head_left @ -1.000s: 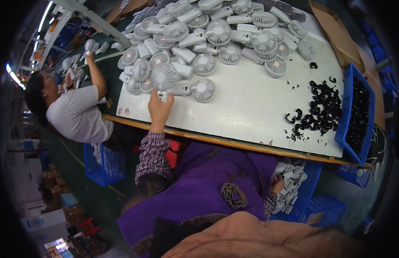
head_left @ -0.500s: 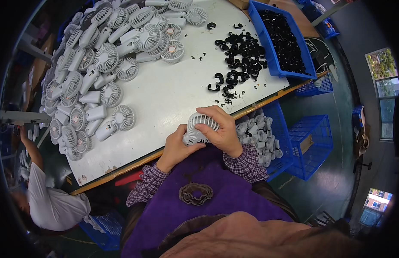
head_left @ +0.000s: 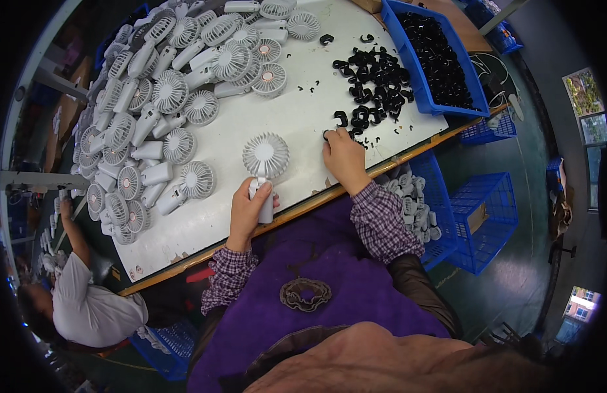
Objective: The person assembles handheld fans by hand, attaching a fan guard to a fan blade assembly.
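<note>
My left hand [head_left: 250, 208] is closed around the handle of a small grey-white handheld fan [head_left: 265, 154], which stands head up over the near edge of the white table. My right hand [head_left: 345, 157] is at the near side of the loose black pieces, its fingers pinched on a small black C-shaped clip [head_left: 326, 135]. Most of that clip is hidden by the fingers. Just beyond lie a heap of similar black clips [head_left: 375, 85] and several tiny black bits [head_left: 377, 139].
A large pile of handheld fans [head_left: 169, 92] covers the table's left side. At the far right, a blue tray [head_left: 418, 92] holds many black clips. Blue crates [head_left: 485, 223], one with grey-white fans, stand below the table edge. Another person [head_left: 94, 301] works at far left.
My hands have moved apart. The left now holds the fan upright by its handle; the right has let go of the fan and reached out to the black clips.
</note>
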Motion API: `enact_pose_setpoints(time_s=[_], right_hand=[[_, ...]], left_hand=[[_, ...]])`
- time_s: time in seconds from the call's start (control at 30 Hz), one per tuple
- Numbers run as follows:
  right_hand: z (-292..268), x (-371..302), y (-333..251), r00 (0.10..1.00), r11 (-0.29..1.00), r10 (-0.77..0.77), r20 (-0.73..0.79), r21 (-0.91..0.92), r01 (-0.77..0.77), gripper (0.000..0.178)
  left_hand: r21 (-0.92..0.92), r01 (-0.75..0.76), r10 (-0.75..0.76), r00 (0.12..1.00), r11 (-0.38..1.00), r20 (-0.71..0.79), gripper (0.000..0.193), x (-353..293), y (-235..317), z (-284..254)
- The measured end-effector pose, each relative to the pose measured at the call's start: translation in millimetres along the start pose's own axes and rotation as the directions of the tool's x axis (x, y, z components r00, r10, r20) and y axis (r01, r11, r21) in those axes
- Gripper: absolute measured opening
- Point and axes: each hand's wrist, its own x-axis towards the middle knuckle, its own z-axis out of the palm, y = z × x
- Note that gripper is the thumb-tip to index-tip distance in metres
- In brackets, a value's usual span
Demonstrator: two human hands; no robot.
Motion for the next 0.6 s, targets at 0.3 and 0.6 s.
enact_pose_setpoints(time_s=[0.3, 0.6], right_hand=[[-33.5, -20.6, -56.5, 0.868, -0.141, -0.010, 0.496, 0.859, -0.492, 0.007], [-16.5, -66.4, -84.5, 0.828, -0.169, -0.051, 0.559, 0.812, -0.559, 0.009]], left_hand=[[-0.078, -0.291, 0.295, 0.955, 0.953, 0.036, 0.031, 12.3, 1.7, 1.3], [0.217, -0.411, 0.424, 0.906, 0.885, -0.013, 0.032, 10.2, -2.0, 21.1]])
